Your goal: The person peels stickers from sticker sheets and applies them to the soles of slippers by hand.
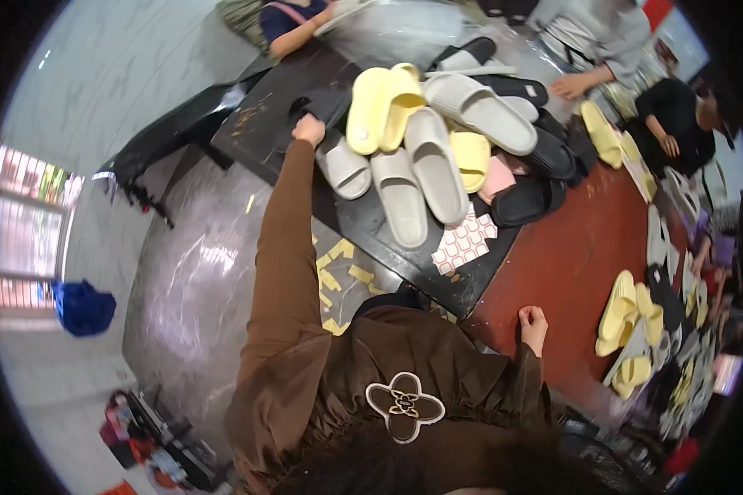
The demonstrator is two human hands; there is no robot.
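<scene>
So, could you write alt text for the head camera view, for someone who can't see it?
A person's left hand reaches to a black slipper beside piled yellow, grey and black slippers on a black table. Their right hand is loosely curled by a red tabletop; other people are nearby.

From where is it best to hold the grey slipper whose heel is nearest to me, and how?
I would hold the grey slipper by its rounded heel, coming from your side: that end points toward you and is uncovered, while its strap end sits close to the yellow slippers.
</scene>
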